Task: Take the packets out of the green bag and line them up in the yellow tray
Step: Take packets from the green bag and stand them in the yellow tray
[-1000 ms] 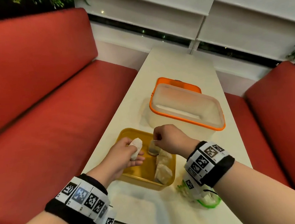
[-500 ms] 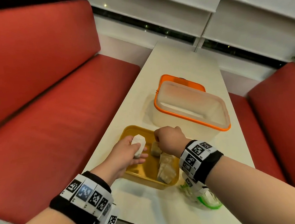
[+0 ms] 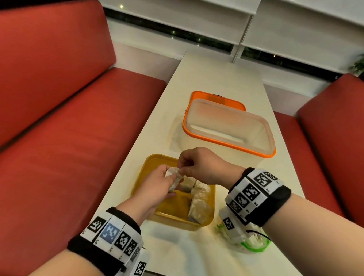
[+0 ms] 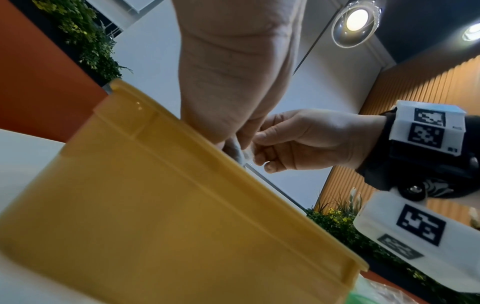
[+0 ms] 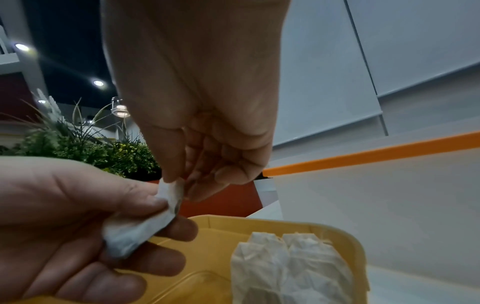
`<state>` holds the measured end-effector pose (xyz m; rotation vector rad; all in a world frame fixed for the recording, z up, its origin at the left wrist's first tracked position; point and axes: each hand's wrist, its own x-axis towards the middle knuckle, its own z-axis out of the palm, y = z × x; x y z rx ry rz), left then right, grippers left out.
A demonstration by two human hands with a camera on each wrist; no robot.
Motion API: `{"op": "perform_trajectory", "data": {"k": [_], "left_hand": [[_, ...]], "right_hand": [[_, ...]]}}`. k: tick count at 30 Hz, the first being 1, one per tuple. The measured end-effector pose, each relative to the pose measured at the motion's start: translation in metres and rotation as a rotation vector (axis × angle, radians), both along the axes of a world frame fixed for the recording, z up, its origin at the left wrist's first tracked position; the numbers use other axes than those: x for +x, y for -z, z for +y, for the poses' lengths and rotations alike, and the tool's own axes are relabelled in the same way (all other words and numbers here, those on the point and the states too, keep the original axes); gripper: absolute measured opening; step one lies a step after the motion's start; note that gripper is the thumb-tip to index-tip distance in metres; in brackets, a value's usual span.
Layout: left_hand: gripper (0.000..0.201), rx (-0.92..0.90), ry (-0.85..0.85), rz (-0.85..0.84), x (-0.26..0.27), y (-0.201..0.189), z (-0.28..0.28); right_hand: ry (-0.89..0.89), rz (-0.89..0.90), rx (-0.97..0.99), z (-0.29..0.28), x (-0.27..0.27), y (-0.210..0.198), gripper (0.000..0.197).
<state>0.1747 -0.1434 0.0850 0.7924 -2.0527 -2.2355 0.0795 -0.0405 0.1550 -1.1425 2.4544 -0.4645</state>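
Red benches (image 3: 55, 131) flank a pale table (image 3: 211, 78). Above the yellow tray (image 3: 208, 220), a white packet (image 5: 140, 226) is gripped by the left hand (image 3: 157, 188), its top corner pinched by the right hand (image 3: 203, 166). Three packets (image 3: 198, 199) are lined up along the tray's right side. The green bag (image 3: 255, 246) lies just right of the tray.

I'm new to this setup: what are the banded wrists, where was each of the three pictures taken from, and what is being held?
No machine here: a person's two bare hands, each wrist wearing a marker band with a camera. One picture looks down from the head; the other two look along each hand. On the white table stand a yellow tray with packets lined up along one side, an orange-rimmed clear box and a green bag. The left hand holds a white packet; the right hand pinches its top corner.
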Motion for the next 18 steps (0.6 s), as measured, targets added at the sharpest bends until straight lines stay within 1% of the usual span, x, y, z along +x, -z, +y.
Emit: {"op": "perform_trajectory", "data": {"k": [3, 8, 12, 15, 18], "left_hand": [[0.011, -0.072, 0.003, 0.000, -0.002, 0.001, -0.001], [0.016, -0.156, 0.025, 0.006, 0.000, 0.004, -0.004], [0.022, -0.157, 0.027, -0.008, 0.003, 0.004, -0.008], [0.019, -0.178, 0.018, -0.012, 0.006, 0.005, -0.010], [0.018, -0.185, 0.018, -0.011, 0.007, 0.007, -0.011]], "right_hand": [[0.012, 0.020, -0.023, 0.002, 0.000, 0.003, 0.008], [-0.042, 0.106, 0.040, 0.003, 0.001, 0.006, 0.011], [-0.076, 0.142, 0.171, 0.001, -0.003, 0.019, 0.010], [-0.067, 0.173, 0.287, -0.001, -0.009, 0.032, 0.012], [-0.060, 0.208, 0.357, 0.000, -0.012, 0.038, 0.015]]}}
